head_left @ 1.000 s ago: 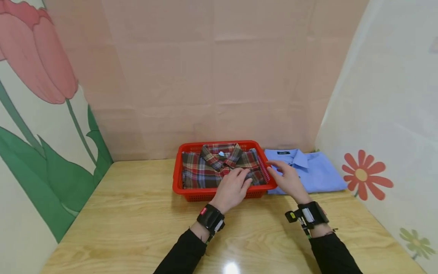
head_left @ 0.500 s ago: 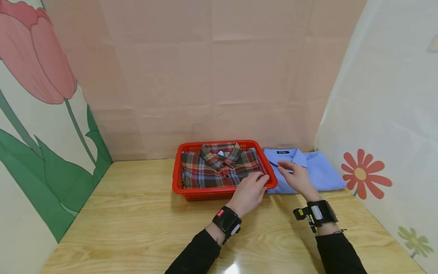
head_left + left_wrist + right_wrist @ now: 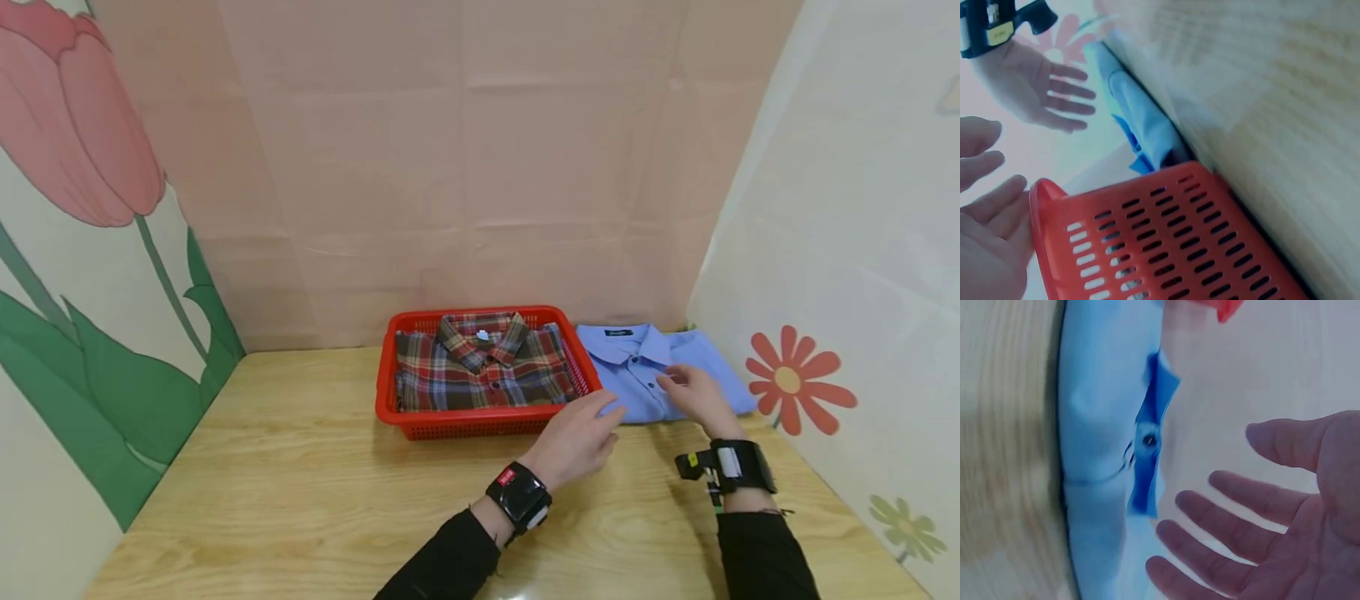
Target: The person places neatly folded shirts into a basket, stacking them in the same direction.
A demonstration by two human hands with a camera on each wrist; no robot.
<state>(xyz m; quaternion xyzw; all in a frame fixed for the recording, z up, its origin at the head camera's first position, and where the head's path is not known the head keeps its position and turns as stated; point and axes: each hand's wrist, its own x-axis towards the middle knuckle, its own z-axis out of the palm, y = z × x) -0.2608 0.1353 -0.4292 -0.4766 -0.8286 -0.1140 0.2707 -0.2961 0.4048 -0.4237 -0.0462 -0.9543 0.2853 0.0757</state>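
Observation:
A folded blue shirt (image 3: 637, 383) lies on the table, collar toward the back wall. Over its front right part hovers my right hand (image 3: 701, 396), fingers spread and holding nothing; the right wrist view shows the shirt's collar and button (image 3: 1149, 440) beyond the fingertips. My left hand (image 3: 576, 437) is at the front right corner of a red plastic basket (image 3: 465, 427), its fingers extended toward the shirt with nothing in them. Inside the basket lies a folded plaid shirt (image 3: 480, 383). In the left wrist view the basket's slotted side (image 3: 1160, 237) stands right beside the left fingers.
The wooden table (image 3: 285, 483) extends to the left and front of the basket. A pinkish covered wall (image 3: 465, 167) rises close behind basket and shirt. A white panel with printed flowers (image 3: 802, 383) bounds the right side, a tulip panel (image 3: 97, 333) the left.
My left hand has moved right, from over the plaid shirt to past the basket's front right corner. My right hand has moved right from the basket rim to over the blue shirt.

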